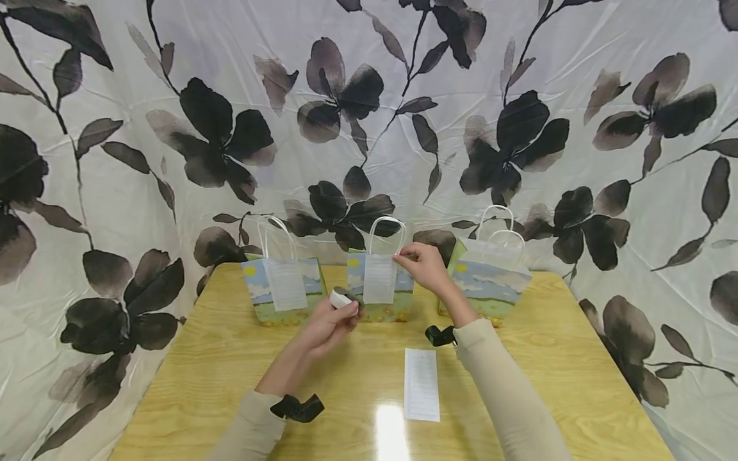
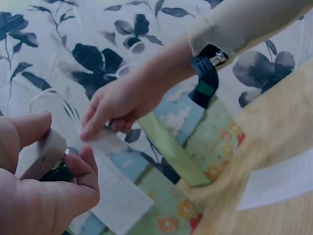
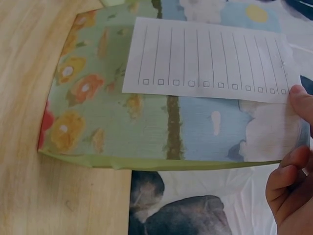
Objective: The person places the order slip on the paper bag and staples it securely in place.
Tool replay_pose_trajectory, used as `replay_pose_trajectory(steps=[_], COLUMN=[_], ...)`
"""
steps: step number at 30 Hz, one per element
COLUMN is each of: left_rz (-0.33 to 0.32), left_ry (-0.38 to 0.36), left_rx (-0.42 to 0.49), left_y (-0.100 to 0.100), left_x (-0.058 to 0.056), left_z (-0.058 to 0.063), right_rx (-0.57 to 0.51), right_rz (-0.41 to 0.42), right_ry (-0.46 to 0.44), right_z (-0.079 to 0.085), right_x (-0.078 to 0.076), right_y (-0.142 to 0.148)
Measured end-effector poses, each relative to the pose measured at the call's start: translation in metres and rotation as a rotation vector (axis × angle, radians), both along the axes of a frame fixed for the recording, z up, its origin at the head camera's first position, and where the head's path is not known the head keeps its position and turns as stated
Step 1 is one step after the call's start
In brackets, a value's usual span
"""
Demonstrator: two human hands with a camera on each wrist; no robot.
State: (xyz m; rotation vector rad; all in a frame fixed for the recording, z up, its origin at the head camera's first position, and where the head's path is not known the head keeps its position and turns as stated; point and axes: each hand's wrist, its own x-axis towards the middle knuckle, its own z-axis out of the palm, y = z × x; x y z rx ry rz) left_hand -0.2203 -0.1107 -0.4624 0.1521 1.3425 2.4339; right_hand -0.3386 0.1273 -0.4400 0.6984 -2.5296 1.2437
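Observation:
A paper gift bag [image 1: 380,312] with a painted meadow and sky stands in the middle, a lined checklist sheet [image 1: 378,280] with small boxes lying against its front. My right hand [image 1: 428,267] pinches the sheet's upper right corner at the bag's top edge; its thumb [image 3: 299,100] lies on the paper in the right wrist view. Just in front of the bag, my left hand [image 1: 330,328] grips a small rounded object [image 1: 341,298], white with a dark part. In the left wrist view that white piece [image 2: 45,155] sits between thumb and fingers, which partly hide it.
To the left stands a matching bag [image 1: 317,282] with its own sheet [image 1: 286,285] on the front. A third bag [image 1: 487,285] is at the right. Another checklist sheet [image 1: 421,384] lies on the wooden table [image 1: 202,384]. Flowered cloth [image 1: 369,147] hangs behind.

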Motion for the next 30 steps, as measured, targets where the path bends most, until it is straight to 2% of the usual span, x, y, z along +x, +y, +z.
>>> replay_pose_trajectory(steps=[3, 7, 10, 14, 18, 24, 30], left_rz=[0.082, 0.243, 0.294, 0.254, 0.222, 0.207, 0.177], left_ry=[0.127, 0.290, 0.399, 0.515, 0.604, 0.657, 0.696], left_rx=[-0.140, -0.422, -0.562, -0.603, -0.695, -0.828, -0.951], left_y=[0.004, 0.009, 0.014, 0.022, 0.032, 0.039, 0.039], left_x=[-0.008, -0.022, -0.034, -0.049, -0.064, -0.080, -0.090], left_z=[0.011, 0.029, 0.043, 0.057, 0.062, 0.062, 0.059], right_rx=[-0.007, 0.005, 0.011, 0.009, 0.022, -0.003, -0.005], right_rz=[0.005, 0.010, 0.007, -0.002, 0.006, 0.015, 0.027], right_ry=[0.010, -0.009, -0.003, 0.008, -0.020, -0.005, 0.018], right_z=[0.000, 0.001, 0.001, 0.001, 0.002, 0.001, 0.001], right_x=[-0.001, 0.001, 0.002, 0.003, 0.004, 0.005, 0.003], right_y=[-0.001, -0.002, -0.003, -0.001, 0.000, 0.002, 0.001])
